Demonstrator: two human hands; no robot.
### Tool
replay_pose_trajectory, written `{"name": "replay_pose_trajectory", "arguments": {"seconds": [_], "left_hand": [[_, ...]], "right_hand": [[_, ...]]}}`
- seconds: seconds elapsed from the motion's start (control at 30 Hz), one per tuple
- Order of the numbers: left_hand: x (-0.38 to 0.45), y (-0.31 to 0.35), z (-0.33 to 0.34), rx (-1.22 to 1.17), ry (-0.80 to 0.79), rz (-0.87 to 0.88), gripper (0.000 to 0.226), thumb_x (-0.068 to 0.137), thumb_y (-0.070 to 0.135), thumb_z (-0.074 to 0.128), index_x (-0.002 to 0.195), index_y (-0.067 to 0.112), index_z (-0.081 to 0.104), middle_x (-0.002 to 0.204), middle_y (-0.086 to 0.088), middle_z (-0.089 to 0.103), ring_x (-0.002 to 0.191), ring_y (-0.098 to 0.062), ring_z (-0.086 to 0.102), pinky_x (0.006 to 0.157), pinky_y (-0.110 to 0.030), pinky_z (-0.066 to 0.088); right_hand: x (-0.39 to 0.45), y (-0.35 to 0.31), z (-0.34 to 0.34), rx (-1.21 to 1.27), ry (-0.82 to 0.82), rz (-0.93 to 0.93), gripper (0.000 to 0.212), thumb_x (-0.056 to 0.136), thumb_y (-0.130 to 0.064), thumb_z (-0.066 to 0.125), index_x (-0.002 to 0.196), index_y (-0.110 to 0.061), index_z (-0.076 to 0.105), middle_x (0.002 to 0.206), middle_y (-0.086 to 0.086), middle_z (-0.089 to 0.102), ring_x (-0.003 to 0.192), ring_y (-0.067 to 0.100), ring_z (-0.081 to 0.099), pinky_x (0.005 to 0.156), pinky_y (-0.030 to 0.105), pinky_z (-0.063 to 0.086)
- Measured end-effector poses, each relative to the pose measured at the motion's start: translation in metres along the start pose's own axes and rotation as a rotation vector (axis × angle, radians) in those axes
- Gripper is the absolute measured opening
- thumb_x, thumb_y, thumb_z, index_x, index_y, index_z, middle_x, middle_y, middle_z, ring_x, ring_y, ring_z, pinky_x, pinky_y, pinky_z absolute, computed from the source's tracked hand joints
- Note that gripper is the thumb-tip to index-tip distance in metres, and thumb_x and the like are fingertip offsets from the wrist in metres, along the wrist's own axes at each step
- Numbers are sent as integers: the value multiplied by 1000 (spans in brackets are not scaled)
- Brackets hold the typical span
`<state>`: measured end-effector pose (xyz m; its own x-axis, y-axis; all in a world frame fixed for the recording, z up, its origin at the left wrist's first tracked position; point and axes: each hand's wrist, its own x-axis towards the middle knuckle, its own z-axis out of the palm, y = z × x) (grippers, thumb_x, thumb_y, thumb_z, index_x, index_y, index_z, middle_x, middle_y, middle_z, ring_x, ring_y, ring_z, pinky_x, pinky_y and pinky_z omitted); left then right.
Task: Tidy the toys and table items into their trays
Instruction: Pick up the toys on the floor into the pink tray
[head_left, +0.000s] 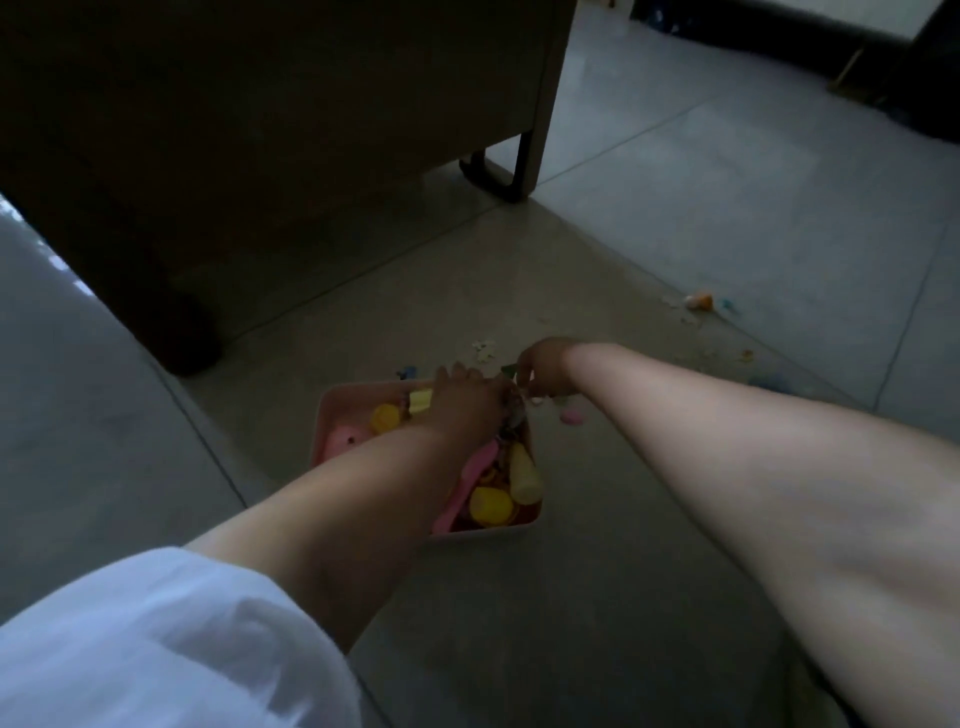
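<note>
Just beyond the left hand (467, 400), small toy pieces are pinched by the curled right hand (540, 369) beside the tray (323, 415); left fingers' state cannot be told. Light, hard plastic, probably; a fingertip pinch suits.

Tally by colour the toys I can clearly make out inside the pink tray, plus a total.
Inside the pink tray, only pieces that are clear in this dim view:
Yellow: 4
Pink: 2
Total: 6
Small pieces under the left hand are too blurred to count.
</note>
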<state>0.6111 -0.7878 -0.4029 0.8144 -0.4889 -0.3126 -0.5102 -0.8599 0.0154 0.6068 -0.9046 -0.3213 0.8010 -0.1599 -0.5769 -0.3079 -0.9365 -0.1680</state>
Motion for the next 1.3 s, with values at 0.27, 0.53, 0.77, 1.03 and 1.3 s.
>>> {"name": "replay_pose_trajectory", "arguments": {"seconds": [0.27, 0.53, 0.77, 1.03, 1.3], "left_hand": [[14, 8, 7, 60, -85, -121, 64, 98, 59, 22, 152, 36, -2, 151, -16, 23, 131, -41, 31, 102, -65, 27], [3, 60, 14, 38, -100, -223, 65, 98, 58, 22, 152, 34, -7, 148, -16, 26, 131, -39, 30, 100, -65, 27], [12, 117, 14, -79, -115, -345, 62, 101, 50, 26, 153, 33, -2, 144, -17, 30, 130, -36, 29, 99, -61, 31], [-10, 78, -2, -53, -79, -217, 67, 99, 55, 25, 154, 28, 1, 140, -16, 37, 125, -33, 34, 96, -41, 35], [3, 8, 4, -72, -201, -513, 62, 101, 48, 29, 149, 11, 23, 143, -21, 34, 130, -38, 32, 100, -47, 37]], "right_hand": [[97, 80, 29, 146, 271, -96, 47, 87, -3, 49, 133, -14, 49, 135, 18, 47, 117, 35, 52, 86, 33, 45], [145, 94, 28, -130, 171, -327, 77, 74, -34, 76, 142, -35, 40, 139, 10, 35, 127, 35, 36, 104, 42, 36], [163, 86, 39, -130, 140, -423, 63, 64, -50, 79, 120, -40, 51, 125, 10, 36, 119, 34, 36, 103, 43, 29], [163, 75, 47, -46, 67, -255, 64, 68, -51, 77, 119, -21, 53, 129, 15, 31, 119, 39, 37, 105, 46, 34], [162, 80, 50, 227, 70, -326, 66, 67, -39, 83, 116, -5, 53, 118, 20, 56, 108, 35, 55, 84, 34, 45]]}}
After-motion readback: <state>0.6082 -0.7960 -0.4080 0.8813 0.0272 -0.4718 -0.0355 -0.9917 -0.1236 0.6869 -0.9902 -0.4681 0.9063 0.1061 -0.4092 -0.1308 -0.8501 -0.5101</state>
